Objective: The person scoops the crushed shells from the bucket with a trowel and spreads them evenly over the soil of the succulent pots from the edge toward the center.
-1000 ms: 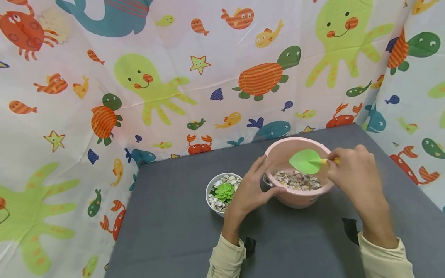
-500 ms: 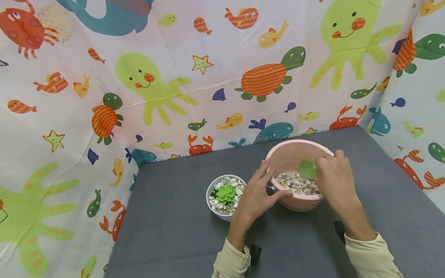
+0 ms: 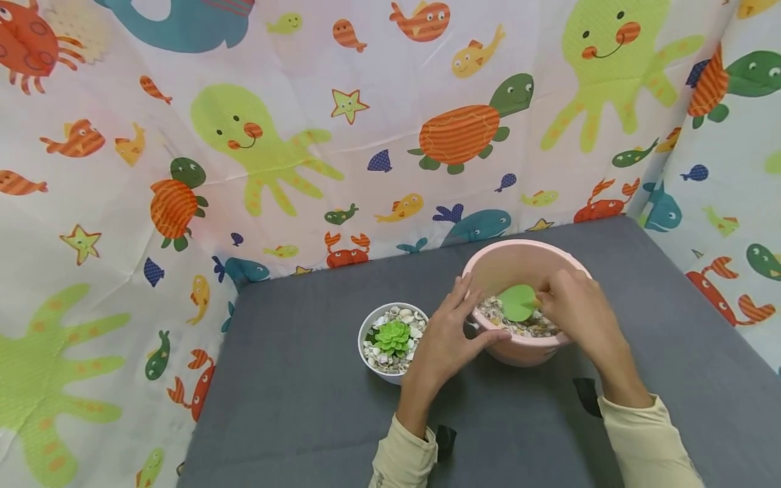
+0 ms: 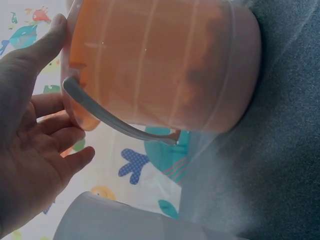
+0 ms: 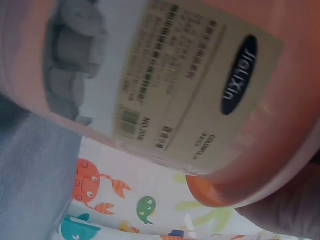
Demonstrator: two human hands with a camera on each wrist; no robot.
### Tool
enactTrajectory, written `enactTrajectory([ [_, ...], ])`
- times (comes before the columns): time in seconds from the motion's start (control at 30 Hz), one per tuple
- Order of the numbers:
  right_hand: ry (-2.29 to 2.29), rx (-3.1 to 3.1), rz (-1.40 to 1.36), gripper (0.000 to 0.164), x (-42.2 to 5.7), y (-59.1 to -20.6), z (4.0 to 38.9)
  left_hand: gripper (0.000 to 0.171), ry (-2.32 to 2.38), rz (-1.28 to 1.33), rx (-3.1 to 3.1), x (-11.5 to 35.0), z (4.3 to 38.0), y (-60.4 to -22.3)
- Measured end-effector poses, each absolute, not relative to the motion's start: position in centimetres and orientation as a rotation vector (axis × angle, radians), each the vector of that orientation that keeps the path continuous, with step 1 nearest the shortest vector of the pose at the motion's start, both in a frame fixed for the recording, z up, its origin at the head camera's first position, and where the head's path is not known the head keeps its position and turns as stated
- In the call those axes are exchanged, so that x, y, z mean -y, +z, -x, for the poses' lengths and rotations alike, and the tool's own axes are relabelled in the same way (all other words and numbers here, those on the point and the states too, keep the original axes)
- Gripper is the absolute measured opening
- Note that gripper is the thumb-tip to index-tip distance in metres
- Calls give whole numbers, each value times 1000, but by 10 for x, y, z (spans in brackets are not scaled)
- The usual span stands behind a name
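A pink bucket stands on the grey table, with a layer of small shells and pebbles inside. My left hand holds the bucket's rim at its left side, with the thumb on the near edge. In the left wrist view, the bucket's grey handle hangs down beside that hand. My right hand reaches over the rim and grips the yellow handle of a toy shovel. Its green blade is low in the bucket, at the shells. The right wrist view shows mostly the bucket's label.
Left of the bucket is a white pot with pale shells and a green succulent, close to my left wrist. A sea-animal curtain hangs behind the grey table and along both sides.
My right hand has moved left and down into the bucket. The shovel's blade has dropped from rim height to the shells. My left hand has stayed on the rim.
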State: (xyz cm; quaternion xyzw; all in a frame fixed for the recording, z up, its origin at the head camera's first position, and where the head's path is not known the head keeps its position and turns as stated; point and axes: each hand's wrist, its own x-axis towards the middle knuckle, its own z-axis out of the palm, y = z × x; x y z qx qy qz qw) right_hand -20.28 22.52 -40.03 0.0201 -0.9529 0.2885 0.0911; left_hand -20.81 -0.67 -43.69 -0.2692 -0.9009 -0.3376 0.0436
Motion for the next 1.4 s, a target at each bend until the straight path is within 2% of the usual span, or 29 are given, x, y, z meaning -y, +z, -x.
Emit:
enactTrajectory([
  [0.2,942,2942,-79,15,-231,-395,212,84,-1044,831,2761,6,208,-438],
  [0.57,1033,2890,5,28,-249,-379,195,87,-1065,837,2780,3,206,-437],
  [1.1,1124,2694,149,34,-277,-367,167,88,-1140,821,2762,4,210,-436],
  [1.4,1070,2656,227,33,-277,-357,151,89,-1056,840,2758,6,208,-439],
])
